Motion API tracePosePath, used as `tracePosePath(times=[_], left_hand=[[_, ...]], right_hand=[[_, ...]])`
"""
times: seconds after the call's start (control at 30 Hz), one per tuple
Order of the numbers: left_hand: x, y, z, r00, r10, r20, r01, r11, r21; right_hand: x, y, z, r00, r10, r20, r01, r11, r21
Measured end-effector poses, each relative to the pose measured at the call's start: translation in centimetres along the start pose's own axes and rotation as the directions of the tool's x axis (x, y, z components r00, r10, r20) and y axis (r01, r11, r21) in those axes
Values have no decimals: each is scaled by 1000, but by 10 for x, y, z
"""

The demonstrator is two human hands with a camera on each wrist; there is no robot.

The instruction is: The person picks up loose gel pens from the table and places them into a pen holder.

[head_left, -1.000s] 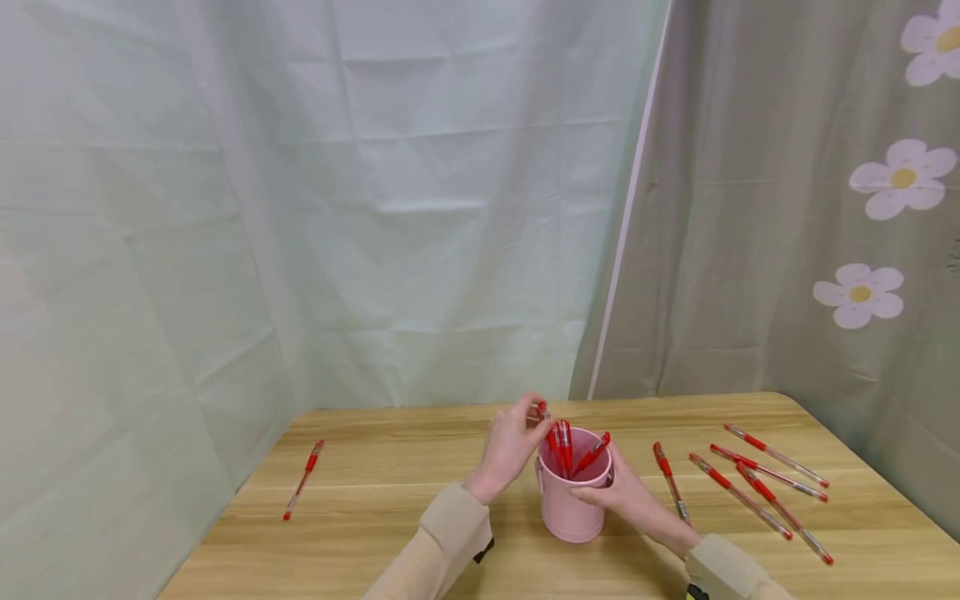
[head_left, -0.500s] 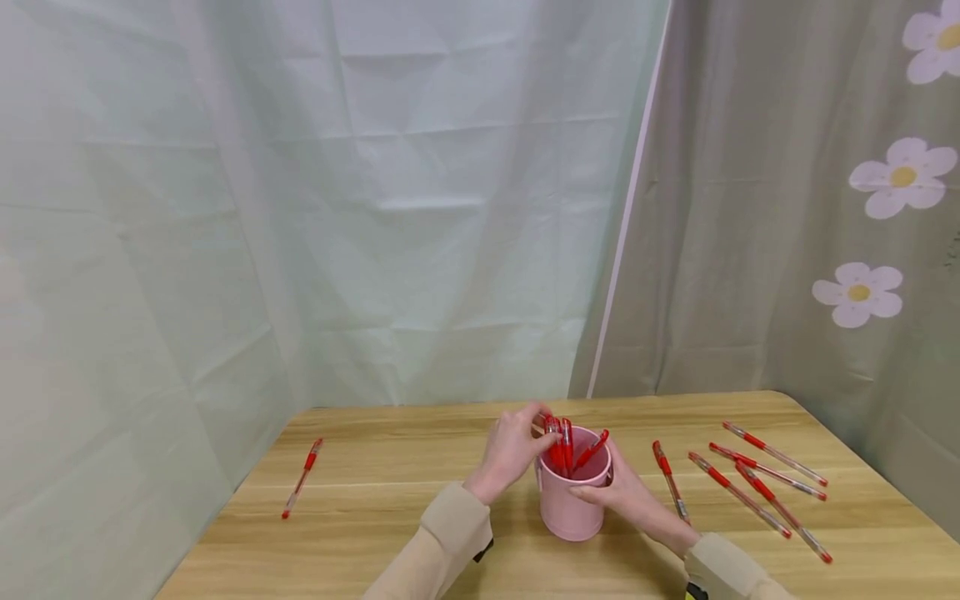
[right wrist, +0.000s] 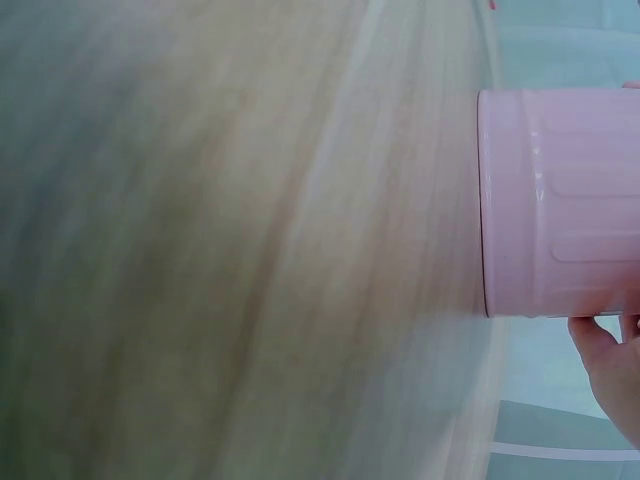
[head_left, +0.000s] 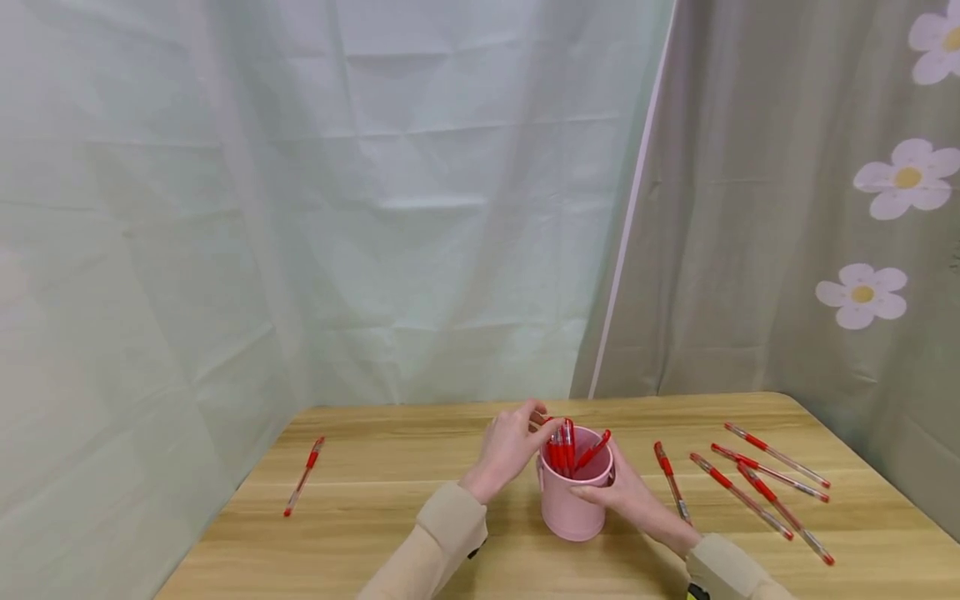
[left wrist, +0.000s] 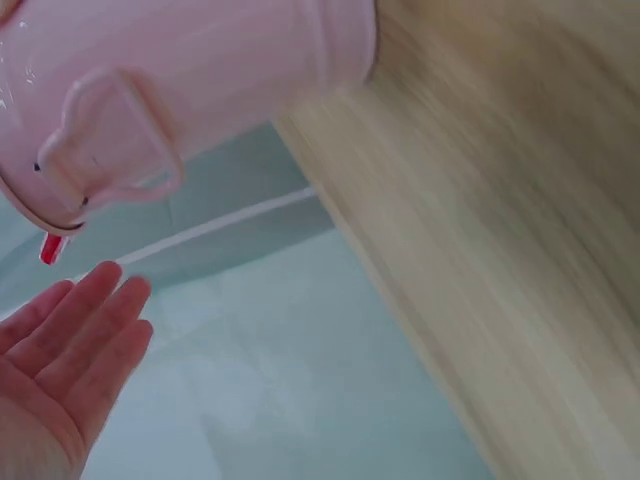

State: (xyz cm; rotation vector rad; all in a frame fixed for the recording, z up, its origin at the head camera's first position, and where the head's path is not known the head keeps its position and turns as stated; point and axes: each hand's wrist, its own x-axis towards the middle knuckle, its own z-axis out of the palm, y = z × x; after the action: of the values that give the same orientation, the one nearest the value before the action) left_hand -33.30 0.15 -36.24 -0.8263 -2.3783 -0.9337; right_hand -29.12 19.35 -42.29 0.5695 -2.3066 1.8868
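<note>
Pink bucket (head_left: 573, 510), red pens (head_left: 567, 454) inside — right fingers (right wrist: 592, 345) grip it, left fingers (left wrist: 72, 308) straight, empty; loose pens (head_left: 763, 492) either side.

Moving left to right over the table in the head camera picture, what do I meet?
A lone red pen, left hand, pink bucket, right hand, another red pen, then a loose group of four red pens.

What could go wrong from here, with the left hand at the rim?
1. The left hand is right by the pens bunched in the cup; lifting away might snag one.
2. Only the right hand steadies the cup, so letting go early might let a bump tip it.
3. A loose pen lies near the right wrist and might get nudged.
</note>
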Motion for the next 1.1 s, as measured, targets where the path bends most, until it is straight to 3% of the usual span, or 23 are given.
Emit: tracePosePath(times=[0.23,0.37,0.6,0.9,1.1], left_hand=[[0,-4,-7,991,118,-57,-109,984,140],[0,-10,-9,986,152,-74,-137,975,175],[0,-28,-12,985,138,-108,-109,965,239],[0,-62,-29,984,125,-128,-69,925,373],[-7,-87,-37,992,39,-119,15,907,421]], right_hand=[[-1,-2,1,1000,-1,-6,0,1000,-18],[-2,-3,1,1000,-12,-11,12,1000,7],[0,-1,0,999,-51,5,51,998,39],[0,-3,1,1000,-30,-7,31,999,24],[-2,-5,1,1000,-10,-21,10,1000,16]])
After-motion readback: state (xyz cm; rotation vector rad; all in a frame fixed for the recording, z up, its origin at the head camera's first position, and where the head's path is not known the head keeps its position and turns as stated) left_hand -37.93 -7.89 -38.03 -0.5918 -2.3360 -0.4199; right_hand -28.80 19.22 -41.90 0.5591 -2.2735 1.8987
